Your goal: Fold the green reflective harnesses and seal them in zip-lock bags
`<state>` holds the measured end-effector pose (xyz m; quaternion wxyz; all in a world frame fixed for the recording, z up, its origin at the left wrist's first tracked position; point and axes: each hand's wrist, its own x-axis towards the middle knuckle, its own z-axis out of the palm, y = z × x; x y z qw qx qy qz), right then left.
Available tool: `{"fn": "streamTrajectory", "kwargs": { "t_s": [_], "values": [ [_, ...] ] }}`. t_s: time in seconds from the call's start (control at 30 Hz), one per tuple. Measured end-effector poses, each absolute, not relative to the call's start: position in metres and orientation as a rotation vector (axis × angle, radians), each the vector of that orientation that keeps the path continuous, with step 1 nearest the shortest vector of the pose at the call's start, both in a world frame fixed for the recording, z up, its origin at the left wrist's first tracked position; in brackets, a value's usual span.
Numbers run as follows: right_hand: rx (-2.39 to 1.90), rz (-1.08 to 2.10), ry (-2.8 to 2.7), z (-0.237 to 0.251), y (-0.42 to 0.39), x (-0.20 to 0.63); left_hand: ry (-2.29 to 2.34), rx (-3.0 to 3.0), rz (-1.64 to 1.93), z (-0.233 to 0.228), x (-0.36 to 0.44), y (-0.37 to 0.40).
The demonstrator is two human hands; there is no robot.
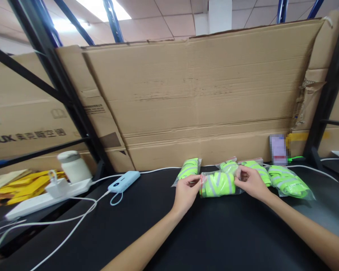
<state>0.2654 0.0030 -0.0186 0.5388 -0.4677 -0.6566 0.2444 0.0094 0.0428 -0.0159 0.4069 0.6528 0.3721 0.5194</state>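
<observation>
Black tabletop point(214, 233), cardboard wall point(197, 101) behind, hands pinching bagged vest point(218, 184)

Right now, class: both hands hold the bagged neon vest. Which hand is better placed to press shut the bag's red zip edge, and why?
Left. The left hand already pinches the red zip edge of the bagged vest; the right hand grips the opposite end, steadying it.

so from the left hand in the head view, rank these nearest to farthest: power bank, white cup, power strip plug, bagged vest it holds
1. bagged vest, pinched at its left end by the left hand.
2. power bank, light blue, to the hand's left on the black table.
3. plug, farther left on the white power strip.
4. white cup, behind the strip; close to the plug's distance, hard to separate.
</observation>
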Motion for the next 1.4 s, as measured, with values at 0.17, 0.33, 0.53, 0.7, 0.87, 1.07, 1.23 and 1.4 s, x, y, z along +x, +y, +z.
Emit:
{"fn": "streamTrajectory", "kwargs": {
  "t_s": [0.17, 0.33, 0.53, 0.7, 0.87, 1.07, 1.23, 1.4],
  "values": [
    [-1.089, 0.606, -1.499, -0.023, 0.007, 0.269, 0.935, 1.901, 1.179, -0.014, 0.007, 0.042],
    [-1.066, 0.617, -1.442, -0.02, 0.006, 0.268, 1.008, 2.391, 0.857, -0.006, -0.005, 0.043],
    [-1.038, 0.635, -1.344, -0.014, 0.005, 0.265, 1.061, 2.404, 0.826, -0.004, -0.004, 0.048],
    [-1.017, 0.562, -1.061, -0.006, 0.015, 0.288, 0.912, 2.306, 0.739, 0.003, -0.015, 0.054],
    [-0.983, 0.461, -0.817, -0.001, 0.026, 0.317, 0.784, 2.217, 0.361, 0.017, -0.028, 0.049],
    [-0.963, 0.601, -0.914, 0.001, 0.016, 0.292, 0.698, 2.468, 0.4, 0.018, -0.015, 0.03],
    [-0.91, 0.852, -1.142, 0.002, -0.003, 0.251, 0.992, 2.49, 1.098, 0.009, -0.004, 0.029],
    [-1.024, 0.941, -1.227, -0.002, -0.007, 0.24, 1.028, 2.467, 1.33, 0.005, -0.005, 0.032]
  ]
}}
